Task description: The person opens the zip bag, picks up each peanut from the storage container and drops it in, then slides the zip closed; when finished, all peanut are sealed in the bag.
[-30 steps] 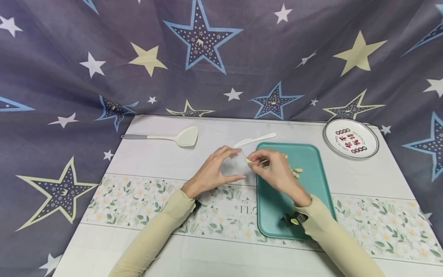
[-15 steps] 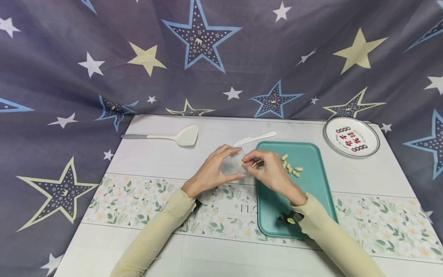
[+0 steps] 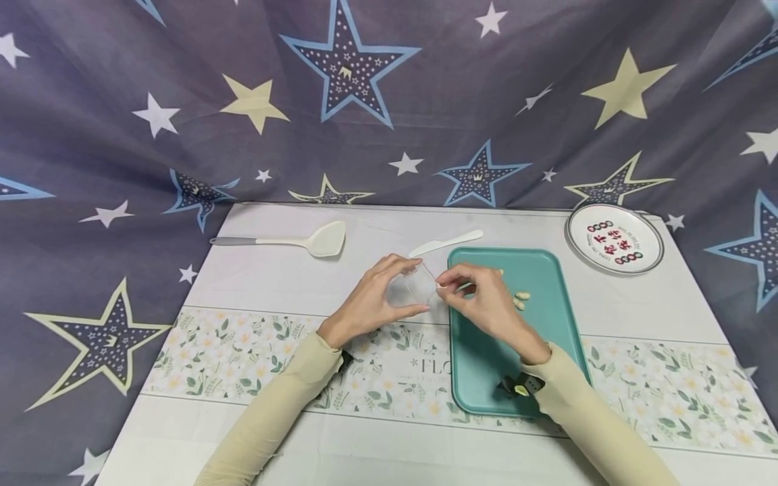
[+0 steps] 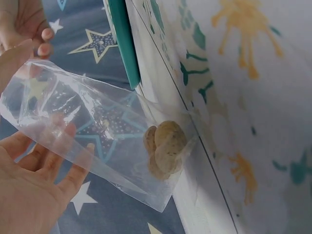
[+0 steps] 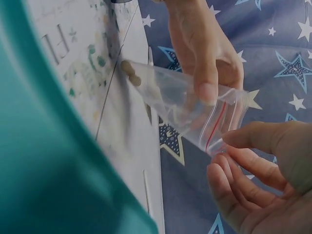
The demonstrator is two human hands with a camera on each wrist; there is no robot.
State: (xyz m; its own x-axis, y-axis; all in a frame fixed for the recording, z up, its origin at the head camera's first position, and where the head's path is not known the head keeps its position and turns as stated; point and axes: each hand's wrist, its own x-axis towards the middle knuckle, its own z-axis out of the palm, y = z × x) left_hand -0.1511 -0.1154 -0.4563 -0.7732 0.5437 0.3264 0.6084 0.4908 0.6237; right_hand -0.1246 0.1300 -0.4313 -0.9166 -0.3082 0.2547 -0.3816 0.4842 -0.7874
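Note:
My left hand (image 3: 375, 298) holds a clear zip bag (image 4: 112, 131) between thumb and spread fingers, its mouth turned toward the right hand. A few unshelled peanuts (image 4: 166, 148) lie in the bag's bottom corner. At the mouth, my right hand (image 3: 480, 297) pinches the bag's edge beside the red zip line (image 5: 216, 127) with thumb and fingertips; no peanut shows between them. Under the right forearm lies a teal tray (image 3: 486, 364). More peanuts (image 3: 520, 300) rest on it, partly hidden behind the right hand.
Behind the bag lies a white plastic knife (image 3: 446, 243). A white spatula with a grey handle (image 3: 325, 239) is at the back left. The round printed plate (image 3: 614, 239) stands at the back right, near the starry curtain (image 3: 365, 148).
Earlier the right fingers brought a peanut to the bag's mouth and dipped in. Now they have drawn back slightly right, without the peanut, onto the bag's edge. The left hand stays put.

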